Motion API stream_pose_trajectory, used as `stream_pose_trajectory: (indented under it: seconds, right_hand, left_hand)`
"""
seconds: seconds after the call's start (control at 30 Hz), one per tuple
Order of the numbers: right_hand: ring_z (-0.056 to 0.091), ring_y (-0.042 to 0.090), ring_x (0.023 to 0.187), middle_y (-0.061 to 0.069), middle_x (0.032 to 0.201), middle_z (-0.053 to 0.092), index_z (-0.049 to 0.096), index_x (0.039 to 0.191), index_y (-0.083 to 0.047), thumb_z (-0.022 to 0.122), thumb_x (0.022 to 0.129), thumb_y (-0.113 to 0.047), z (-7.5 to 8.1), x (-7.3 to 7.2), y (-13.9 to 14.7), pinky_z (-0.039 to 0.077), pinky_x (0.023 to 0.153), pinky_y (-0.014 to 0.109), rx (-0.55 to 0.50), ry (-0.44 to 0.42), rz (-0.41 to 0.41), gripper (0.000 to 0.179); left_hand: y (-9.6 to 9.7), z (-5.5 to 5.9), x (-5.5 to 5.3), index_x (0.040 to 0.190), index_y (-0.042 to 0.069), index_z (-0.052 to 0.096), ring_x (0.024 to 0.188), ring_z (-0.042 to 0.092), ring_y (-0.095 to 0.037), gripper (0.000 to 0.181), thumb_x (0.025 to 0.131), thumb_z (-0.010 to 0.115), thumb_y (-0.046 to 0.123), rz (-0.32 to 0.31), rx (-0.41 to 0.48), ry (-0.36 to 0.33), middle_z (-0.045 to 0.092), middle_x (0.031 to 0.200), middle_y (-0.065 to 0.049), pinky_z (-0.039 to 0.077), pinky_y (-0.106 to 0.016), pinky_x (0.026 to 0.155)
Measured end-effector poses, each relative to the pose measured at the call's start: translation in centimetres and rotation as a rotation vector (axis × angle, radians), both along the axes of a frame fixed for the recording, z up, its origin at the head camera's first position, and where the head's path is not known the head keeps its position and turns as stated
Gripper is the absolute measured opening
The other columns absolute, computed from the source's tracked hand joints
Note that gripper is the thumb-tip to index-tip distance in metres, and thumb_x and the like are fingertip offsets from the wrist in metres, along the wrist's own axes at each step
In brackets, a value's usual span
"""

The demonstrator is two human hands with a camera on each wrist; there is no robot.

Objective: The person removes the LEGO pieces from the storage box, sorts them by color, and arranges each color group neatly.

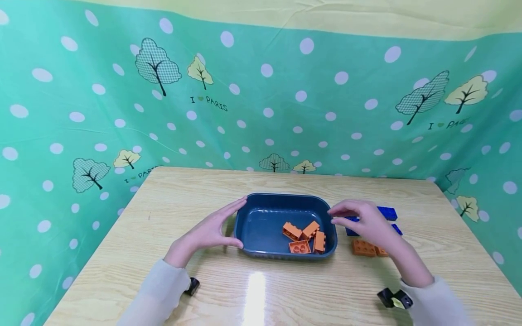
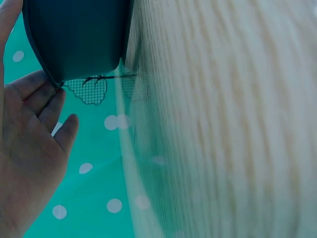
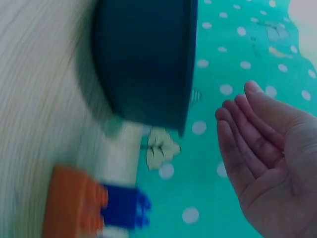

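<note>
A dark blue rectangular bin (image 1: 261,228) stands on the table with several orange toy bricks (image 1: 319,242) lying in its right half. At the bin's left side is my left hand (image 1: 204,232), thumb and fingers spread; in the left wrist view its fingertips touch the rim. My right hand (image 1: 364,222) hovers by the right rim with its fingers loosely bent and nothing in them. The right wrist view shows a gap between that hand (image 3: 272,153) and the bin (image 3: 143,59). Blue bricks (image 1: 387,213) are partly hidden behind the right hand.
Orange bricks (image 1: 364,248) lie on the wooden table (image 1: 163,213) to the right of the bin, in front of the blue ones. A green dotted curtain (image 1: 253,90) hangs behind the table and along its sides.
</note>
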State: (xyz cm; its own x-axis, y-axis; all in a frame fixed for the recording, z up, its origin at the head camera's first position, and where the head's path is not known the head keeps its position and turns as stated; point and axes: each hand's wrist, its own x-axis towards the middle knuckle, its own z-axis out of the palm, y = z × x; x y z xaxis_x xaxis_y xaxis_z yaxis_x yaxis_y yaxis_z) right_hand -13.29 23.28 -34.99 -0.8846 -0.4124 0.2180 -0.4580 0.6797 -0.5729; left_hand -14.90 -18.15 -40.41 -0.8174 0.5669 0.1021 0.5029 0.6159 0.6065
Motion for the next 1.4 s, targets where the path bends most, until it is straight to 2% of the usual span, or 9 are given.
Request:
stream_pose_trajectory:
  seconds: [0.2, 0.47, 0.7, 0.93, 1.1, 1.4]
  right_hand:
    - [0.07, 0.011, 0.088, 0.004, 0.103, 0.076, 0.075, 0.107, -0.01, 0.07, 0.094, -0.016, -1.0, -0.8, -2.9, 0.059, 0.075, 0.022, -0.063, -0.114, 0.033, 0.016]
    - [0.071, 0.011, 0.087, 0.008, 0.106, 0.075, 0.074, 0.111, -0.009, 0.069, 0.094, -0.014, -2.3, -1.5, -5.7, 0.059, 0.073, 0.018, -0.094, -0.197, 0.07, 0.018]
    - [0.07, 0.01, 0.087, 0.004, 0.103, 0.075, 0.075, 0.109, -0.01, 0.07, 0.093, -0.018, -3.2, -2.0, -7.5, 0.059, 0.074, 0.022, -0.082, -0.282, 0.023, 0.018]
    - [0.067, 0.008, 0.084, 0.002, 0.1, 0.076, 0.076, 0.105, -0.011, 0.072, 0.092, -0.02, -3.7, -2.5, -8.4, 0.059, 0.077, 0.028, -0.01, -0.269, -0.018, 0.016]
    - [0.067, 0.01, 0.086, 0.002, 0.099, 0.075, 0.076, 0.103, -0.011, 0.075, 0.09, -0.016, -3.9, -2.8, -8.7, 0.059, 0.079, 0.031, 0.024, -0.292, -0.051, 0.015]
    - [0.066, 0.015, 0.091, 0.007, 0.109, 0.073, 0.077, 0.105, -0.009, 0.08, 0.085, -0.021, -4.2, -2.9, -9.0, 0.059, 0.081, 0.035, 0.1, -0.275, -0.064, 0.024]
  left_hand:
    - [0.0, 0.0, 0.0, 0.16, 0.02, 0.024, 0.153, 0.027, -0.03, 0.111, 0.072, 0.087, 0.046, 0.0, 0.001, 0.002, 0.02, 0.168, 0.002, 0.031, -0.06, 0.119]
    - [-0.1, -0.1, -0.1, 0.16, 0.019, 0.025, 0.153, 0.027, -0.03, 0.111, 0.072, 0.086, 0.048, -0.003, 0.001, 0.001, 0.021, 0.168, 0.003, 0.031, -0.06, 0.119]
    - [0.0, -0.1, -0.2, 0.16, 0.018, 0.024, 0.153, 0.026, -0.031, 0.112, 0.071, 0.087, 0.046, -0.007, -0.002, 0.006, 0.02, 0.168, 0.001, 0.031, -0.06, 0.119]
    - [0.1, 0.0, -0.1, 0.16, 0.016, 0.024, 0.152, 0.027, -0.032, 0.112, 0.071, 0.088, 0.044, -0.008, 0.0, 0.009, 0.02, 0.168, 0.0, 0.031, -0.06, 0.118]
    - [0.2, 0.1, -0.1, 0.159, 0.014, 0.025, 0.152, 0.027, -0.031, 0.112, 0.071, 0.088, 0.043, -0.027, 0.013, 0.016, 0.021, 0.168, -0.001, 0.031, -0.059, 0.119]
    - [0.1, 0.2, -0.1, 0.159, 0.014, 0.025, 0.152, 0.028, -0.032, 0.113, 0.071, 0.087, 0.047, -0.019, -0.001, 0.01, 0.02, 0.168, -0.001, 0.031, -0.06, 0.118]
